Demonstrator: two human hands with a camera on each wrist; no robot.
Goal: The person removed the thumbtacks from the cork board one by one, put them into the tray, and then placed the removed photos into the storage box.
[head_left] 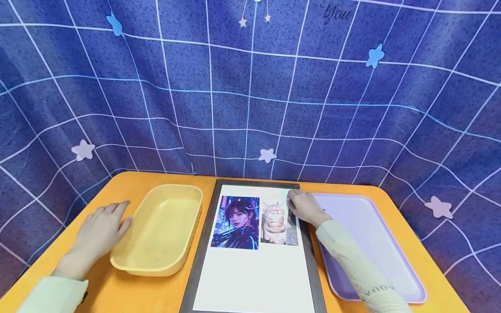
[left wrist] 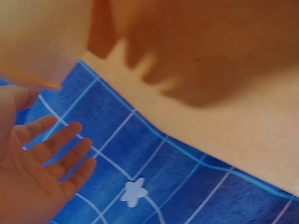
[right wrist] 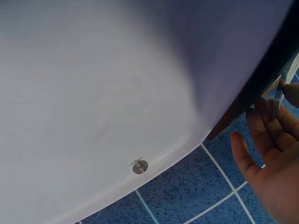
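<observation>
Because the cat picture (head_left: 274, 224) lies under the far right corner region of the white board (head_left: 250, 278), the right hand (head_left: 307, 207) is much the nearer of the two, its fingers at that corner and just beside the picture's own far right corner. From those fingers the picture runs toward the board's near edge and a little left, its long axis roughly in line with the board's long right edge. In the right wrist view the thumb and fingers close narrowly on a thin shiny piece (right wrist: 279, 95); whether that is an edge of the picture or something separate, I cannot tell. Any shift of the picture would seem to turn on that corner, with the portrait picture (head_left: 236, 224) close along its left side leaving little slack that way. The left hand (head_left: 98, 226) is well apart, above the desk's left edge beside the yellow tray (head_left: 164, 226), fingers loosely spread and holding nothing. The purple tray (head_left: 391, 256) sits along the board's right edge, under the right forearm.
</observation>
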